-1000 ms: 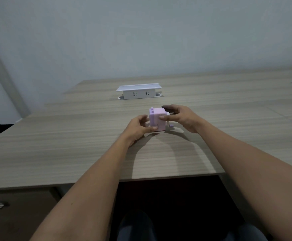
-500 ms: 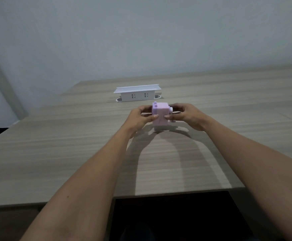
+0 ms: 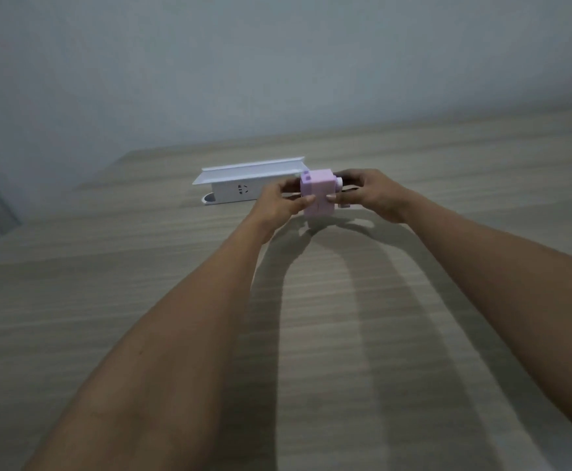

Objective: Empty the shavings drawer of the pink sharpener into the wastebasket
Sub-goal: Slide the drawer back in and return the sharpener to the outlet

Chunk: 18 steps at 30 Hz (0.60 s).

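Observation:
A small pink box-shaped sharpener (image 3: 318, 192) is held between both hands just above the wooden table (image 3: 312, 334). My left hand (image 3: 278, 202) grips its left side, thumb on the front face. My right hand (image 3: 369, 193) grips its right side, where a white knob and a crank stick out. The lower front of the sharpener, where a drawer would sit, looks closed. No wastebasket is in view.
A white pop-up socket box (image 3: 240, 185) with its lid raised stands on the table just behind and left of the sharpener. A pale wall rises behind the table's far edge.
Both hands have lifted the sharpener off the table and carried it a little away from me, towards the socket box. The view has tilted up, so the table's near edge has dropped out of frame.

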{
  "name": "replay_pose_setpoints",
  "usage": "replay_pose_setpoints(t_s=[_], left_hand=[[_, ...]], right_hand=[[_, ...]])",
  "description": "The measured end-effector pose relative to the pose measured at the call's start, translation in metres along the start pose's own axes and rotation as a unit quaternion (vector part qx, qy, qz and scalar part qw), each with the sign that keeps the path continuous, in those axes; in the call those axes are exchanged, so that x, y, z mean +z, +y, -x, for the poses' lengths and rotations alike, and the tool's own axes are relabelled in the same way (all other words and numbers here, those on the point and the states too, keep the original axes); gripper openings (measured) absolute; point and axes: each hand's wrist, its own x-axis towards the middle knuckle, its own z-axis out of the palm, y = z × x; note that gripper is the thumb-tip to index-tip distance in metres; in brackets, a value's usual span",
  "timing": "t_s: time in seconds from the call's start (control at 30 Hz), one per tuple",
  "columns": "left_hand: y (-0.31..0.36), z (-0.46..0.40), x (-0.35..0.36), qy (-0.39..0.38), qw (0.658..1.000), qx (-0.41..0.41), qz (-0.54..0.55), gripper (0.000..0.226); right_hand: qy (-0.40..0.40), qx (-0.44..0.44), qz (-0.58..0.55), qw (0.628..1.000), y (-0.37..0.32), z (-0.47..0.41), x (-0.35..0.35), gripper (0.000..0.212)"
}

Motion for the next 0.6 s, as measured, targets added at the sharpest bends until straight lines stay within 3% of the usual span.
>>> replay_pose_setpoints(t_s=[0.27, 0.47, 0.53, 0.6], left_hand=[[-0.037, -0.059, 0.011, 0.016, 1.0, -0.016, 0.006, 0.055], [-0.055, -0.061, 0.016, 0.027, 0.998, -0.026, 0.053, 0.056], [-0.055, -0.058, 0.015, 0.022, 0.998, -0.039, 0.037, 0.065], [-0.05, -0.05, 0.015, 0.027, 0.998, -0.054, 0.03, 0.077]], right_hand=[[-0.027, 0.007, 0.023, 0.999, 0.037, -0.054, -0.014, 0.049], [-0.031, 0.012, -0.036, 0.999, 0.057, -0.054, -0.011, 0.046], [-0.021, 0.024, -0.022, 0.999, 0.058, -0.053, -0.01, 0.054], [0.01, 0.036, -0.001, 0.999, 0.053, -0.048, -0.008, 0.076]])
